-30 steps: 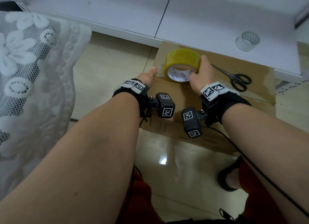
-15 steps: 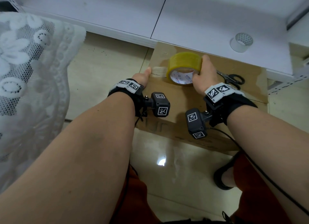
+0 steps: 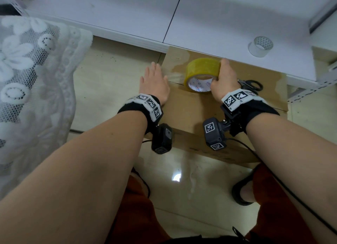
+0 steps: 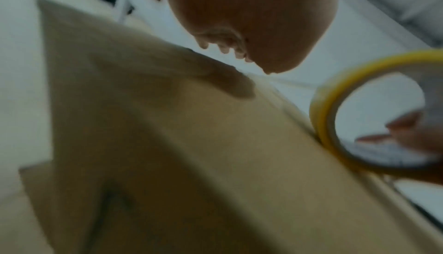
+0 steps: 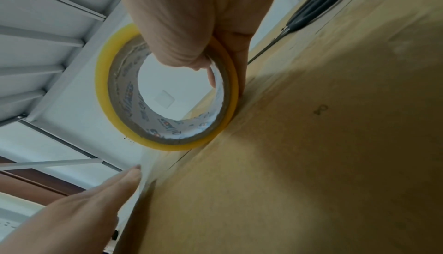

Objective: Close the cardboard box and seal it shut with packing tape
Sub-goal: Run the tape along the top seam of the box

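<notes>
Cardboard box (image 3: 191, 109) lies closed on the floor. At its left edge the left hand (image 3: 154, 83) lies flat, fingers straight, against the box. Just right of it, the right hand (image 3: 225, 79) grips the yellow tape roll (image 3: 200, 70) standing on the seam; scissors (image 3: 251, 85) lie beyond that wrist.

Glossy beige tiled floor (image 3: 113, 90) with a light glare (image 3: 176, 177) near; white lace cloth (image 3: 27, 90) at left; white shelf boards (image 3: 218, 19) across the far side
</notes>
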Demonstrator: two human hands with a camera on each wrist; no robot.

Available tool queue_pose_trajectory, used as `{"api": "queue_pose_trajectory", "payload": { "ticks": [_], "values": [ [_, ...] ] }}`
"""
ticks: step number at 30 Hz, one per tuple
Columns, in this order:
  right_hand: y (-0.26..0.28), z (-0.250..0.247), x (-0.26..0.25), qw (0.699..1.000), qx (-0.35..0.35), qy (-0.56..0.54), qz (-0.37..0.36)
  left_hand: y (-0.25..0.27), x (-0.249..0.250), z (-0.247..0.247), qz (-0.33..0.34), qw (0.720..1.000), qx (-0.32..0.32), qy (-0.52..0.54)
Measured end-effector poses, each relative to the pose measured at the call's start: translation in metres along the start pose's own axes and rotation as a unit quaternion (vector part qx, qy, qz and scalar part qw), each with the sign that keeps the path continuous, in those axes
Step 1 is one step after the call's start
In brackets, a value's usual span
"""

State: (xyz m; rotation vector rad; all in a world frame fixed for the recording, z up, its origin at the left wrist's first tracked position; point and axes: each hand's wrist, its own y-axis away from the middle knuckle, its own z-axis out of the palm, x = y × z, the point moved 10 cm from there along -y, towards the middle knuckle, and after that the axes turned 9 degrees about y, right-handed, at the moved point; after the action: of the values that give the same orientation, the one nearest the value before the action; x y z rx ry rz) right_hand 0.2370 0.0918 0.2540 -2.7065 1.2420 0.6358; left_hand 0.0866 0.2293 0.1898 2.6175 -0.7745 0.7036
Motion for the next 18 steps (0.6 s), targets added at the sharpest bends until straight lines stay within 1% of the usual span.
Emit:
{"api": "queue_pose_trajectory", "payload": {
  "ticks": [2,6,9,14,16,18],
  "values": [
    [0.0,0.0,-0.001,1.0,-0.002,0.0,-0.002,0.011,0.011,0.009,0.064,0.996,-0.023,-0.064],
    [0.0,0.0,-0.001,1.0,-0.008,0.009,-0.003,0.025,0.019,0.026,0.11,0.984,-0.056,-0.127],
    [0.0,0.002,-0.003,1.0,-0.01,0.016,-0.009,0.03,0.022,0.034,0.119,0.982,-0.063,-0.135],
    [0.001,0.001,-0.005,1.0,0.0,0.014,-0.025,0.03,0.022,0.038,0.109,0.981,-0.09,-0.136],
    [0.003,0.003,-0.001,1.0,0.001,-0.008,-0.012,0.031,0.023,0.038,0.114,0.977,-0.098,-0.151],
    [0.007,0.011,0.005,0.998,-0.001,-0.058,0.011,0.032,0.024,0.04,0.114,0.972,-0.11,-0.174]
  ]
}}
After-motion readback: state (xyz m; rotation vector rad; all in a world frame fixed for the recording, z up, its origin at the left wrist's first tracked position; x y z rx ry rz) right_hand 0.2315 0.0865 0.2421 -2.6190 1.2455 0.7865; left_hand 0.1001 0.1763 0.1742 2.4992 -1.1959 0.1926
